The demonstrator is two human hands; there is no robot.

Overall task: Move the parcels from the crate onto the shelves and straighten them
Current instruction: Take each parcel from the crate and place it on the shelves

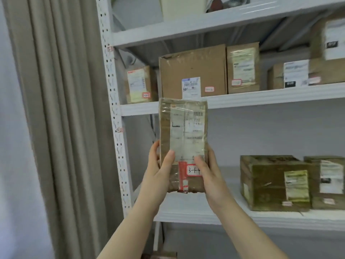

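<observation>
From my seat I see both hands up in front of the shelving. The left hand (160, 171) and the right hand (207, 172) each grip the lower half of one parcel (183, 131), thumbs pressed on its front face and fingers wrapped behind its side edges.

The parcel is a flat brown cardboard packet, taller than wide, bound in clear glossy tape. A big white shipping label (186, 133) with a barcode at its top right covers most of the front. Below it a red strip (182, 174) runs downward, and beside that sits a small red-edged sticker (194, 170) with "3-1-4" written by hand, partly under the right thumb.

It stands upright in the air between the two hands, touching no shelf. Its top edge overlaps the rim of the middle shelf (261, 99) in my view, and its bottom edge hangs above the bare left part of the lower shelf (196, 208).

A beige curtain (61, 109) hangs at the left beside the rack's white perforated upright (113, 109). On the middle shelf, a large carton (192, 70) stands between a small labelled box (140, 84) and a narrower box (242, 70). Two taped boxes (274, 182) sit side by side at the right of the lower shelf, well apart from the parcel.
</observation>
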